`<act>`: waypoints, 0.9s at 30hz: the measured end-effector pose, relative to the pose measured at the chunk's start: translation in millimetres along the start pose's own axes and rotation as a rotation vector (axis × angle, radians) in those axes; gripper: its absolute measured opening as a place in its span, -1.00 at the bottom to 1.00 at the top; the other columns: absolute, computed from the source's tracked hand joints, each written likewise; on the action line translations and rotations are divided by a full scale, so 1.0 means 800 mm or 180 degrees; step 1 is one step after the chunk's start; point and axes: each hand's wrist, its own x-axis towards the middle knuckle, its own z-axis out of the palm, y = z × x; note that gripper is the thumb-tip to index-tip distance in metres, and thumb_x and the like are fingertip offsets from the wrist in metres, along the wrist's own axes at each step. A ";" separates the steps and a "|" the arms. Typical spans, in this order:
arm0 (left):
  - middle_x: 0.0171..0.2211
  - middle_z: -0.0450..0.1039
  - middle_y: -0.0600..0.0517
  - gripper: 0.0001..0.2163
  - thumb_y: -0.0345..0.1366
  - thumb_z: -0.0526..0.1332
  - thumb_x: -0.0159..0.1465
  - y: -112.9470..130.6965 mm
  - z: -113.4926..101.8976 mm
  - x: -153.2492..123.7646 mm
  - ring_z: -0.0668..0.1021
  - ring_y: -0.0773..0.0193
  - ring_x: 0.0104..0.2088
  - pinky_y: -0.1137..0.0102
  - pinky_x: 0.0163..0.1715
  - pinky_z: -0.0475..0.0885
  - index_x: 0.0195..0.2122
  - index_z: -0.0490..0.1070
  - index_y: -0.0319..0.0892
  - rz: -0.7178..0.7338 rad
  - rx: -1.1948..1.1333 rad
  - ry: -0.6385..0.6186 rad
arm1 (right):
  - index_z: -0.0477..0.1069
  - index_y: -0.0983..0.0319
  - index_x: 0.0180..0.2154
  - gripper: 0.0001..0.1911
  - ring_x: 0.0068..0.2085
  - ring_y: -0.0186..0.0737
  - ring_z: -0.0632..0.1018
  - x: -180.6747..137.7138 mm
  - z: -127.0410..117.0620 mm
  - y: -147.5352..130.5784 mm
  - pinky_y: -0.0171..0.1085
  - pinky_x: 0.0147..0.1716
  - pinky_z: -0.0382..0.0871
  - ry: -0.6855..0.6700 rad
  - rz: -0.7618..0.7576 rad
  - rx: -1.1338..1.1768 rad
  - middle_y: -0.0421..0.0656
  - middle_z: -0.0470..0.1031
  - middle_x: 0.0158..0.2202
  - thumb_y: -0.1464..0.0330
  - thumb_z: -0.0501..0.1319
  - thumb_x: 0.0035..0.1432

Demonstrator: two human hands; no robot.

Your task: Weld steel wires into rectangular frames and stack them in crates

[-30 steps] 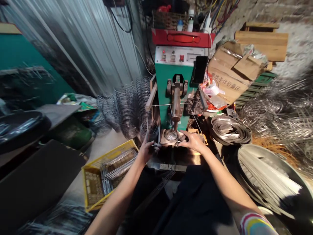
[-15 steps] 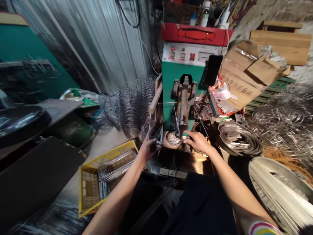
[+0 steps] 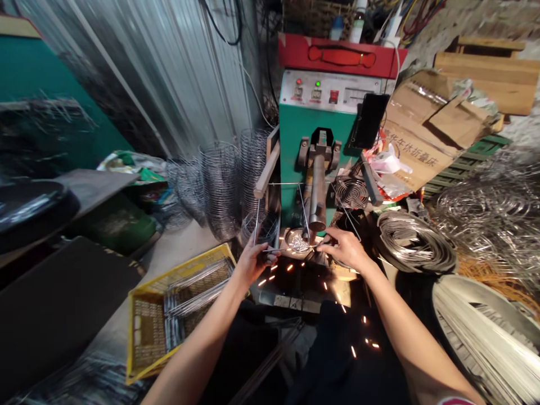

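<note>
Sparks fly at the green welding machine as we hold a thin wire frame under its brown electrode arm. Our left hand, at about nine o'clock from the electrode tip, has its grip closed on the frame's near rod, and one upright rod rises from just above that hand. Our right hand, at three o'clock from the tip, pinches the other end of the same rod, fingers closed on the wire. The rod lies across the round lower die, and orange sparks scatter toward six o'clock, so we judge that a weld is being made on this joint right now. How many joints of the frame are done we cannot tell; its upper crossbar and uprights look joined already. At eight o'clock from the hands a yellow crate holds bundled straight rods. Stacks of finished-looking wire baskets stand at ten o'clock, suggesting that the run is well under way. Coiled wire lies at three o'clock, and a flattened cardboard box leans at two o'clock.
</note>
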 end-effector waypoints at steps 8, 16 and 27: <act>-0.56 0.54 0.08 -0.10 -0.49 0.24 0.19 0.002 0.009 -0.006 0.58 0.24 -0.62 0.48 -0.64 0.44 0.44 -0.29 -0.08 0.0117 -0.0101 -0.0045 | 0.49 0.34 -0.05 -0.53 -0.17 0.02 0.59 -0.032 -0.008 0.055 -0.06 -0.13 0.47 0.0833 0.1845 0.0747 0.10 0.58 -0.15 0.11 0.11 0.24; -0.19 0.63 -0.14 -0.11 -0.35 0.31 0.28 -0.014 -0.028 -0.128 0.68 0.11 -0.28 0.31 -0.31 0.56 0.44 -0.31 0.07 -0.0227 0.0108 -0.0448 | 0.35 0.23 -0.04 -0.50 -0.59 -0.28 0.45 -0.206 0.016 -0.005 -0.32 -0.61 0.33 0.0529 0.2158 0.2432 -0.25 0.43 -0.50 -0.03 0.16 0.20; -0.53 0.49 -0.01 -0.63 -0.25 0.21 0.33 0.054 -0.002 -0.110 0.47 0.28 -0.66 0.48 -0.74 0.35 0.12 0.40 -0.27 -0.0983 0.0414 0.0384 | 0.39 0.18 -0.16 -0.54 -0.52 -0.23 0.49 -0.397 -0.036 -0.074 -0.24 -0.46 0.44 0.0282 0.2582 0.2190 -0.23 0.42 -0.53 -0.07 0.13 0.24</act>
